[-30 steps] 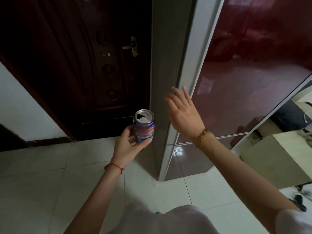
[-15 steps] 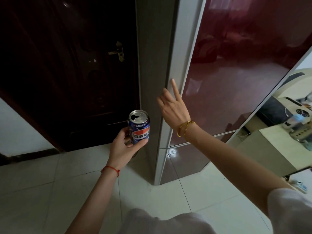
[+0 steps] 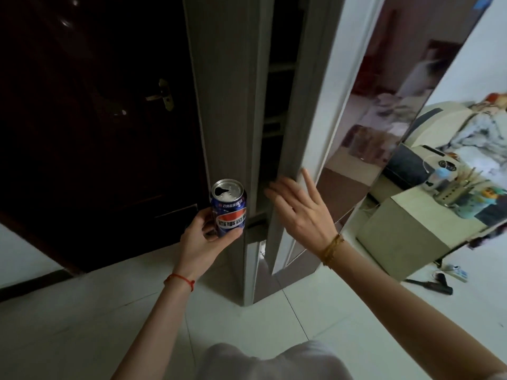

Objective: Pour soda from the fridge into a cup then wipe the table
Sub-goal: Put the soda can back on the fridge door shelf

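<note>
Fingers (image 3: 208, 224) of the left hand (image 3: 201, 242) wrap the opened can (image 3: 229, 208), right hand (image 3: 300, 208) flat and spread on the ajar fridge door (image 3: 307, 119); soda is fetched, while pouring and wiping seemingly remain.

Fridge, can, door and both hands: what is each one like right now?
fridge door: ajar, a dark gap showing
soda can: upright, tab hole open
dark room door: closed
left hand: gripping the can
right hand: fingers straight, at the fridge door's edge
</note>
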Available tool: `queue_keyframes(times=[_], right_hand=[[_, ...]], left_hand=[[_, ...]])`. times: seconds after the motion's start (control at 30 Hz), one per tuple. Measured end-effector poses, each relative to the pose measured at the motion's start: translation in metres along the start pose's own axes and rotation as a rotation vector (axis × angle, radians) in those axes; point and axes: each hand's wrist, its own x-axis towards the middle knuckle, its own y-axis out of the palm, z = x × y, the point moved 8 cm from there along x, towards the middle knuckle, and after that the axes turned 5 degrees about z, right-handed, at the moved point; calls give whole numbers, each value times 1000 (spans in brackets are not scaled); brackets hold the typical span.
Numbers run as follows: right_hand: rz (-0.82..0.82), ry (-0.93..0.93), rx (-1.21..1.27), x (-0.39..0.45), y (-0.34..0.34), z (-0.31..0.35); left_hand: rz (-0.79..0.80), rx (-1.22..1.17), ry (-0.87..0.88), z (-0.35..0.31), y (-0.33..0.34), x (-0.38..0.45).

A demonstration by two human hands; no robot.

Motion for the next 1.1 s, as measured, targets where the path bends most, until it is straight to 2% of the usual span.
queue_keyframes(times=[0.13, 0.3, 0.47, 0.83, 1.1], right_hand=[[-36, 70, -66, -37, -25, -11], [-73, 266, -164, -86, -52, -29], [-73, 457, -157, -134, -75, -45], [-92, 753, -205, -221, -123, -90], [-77, 962, -205, -279, -146, -141]], left_hand=[[108, 4, 18, -14, 27, 5], [268, -36, 56, -35, 76, 8], [419, -64, 87, -51, 122, 8], [658, -132, 122, -83, 198, -22], [773, -149, 203, -107, 261, -42]])
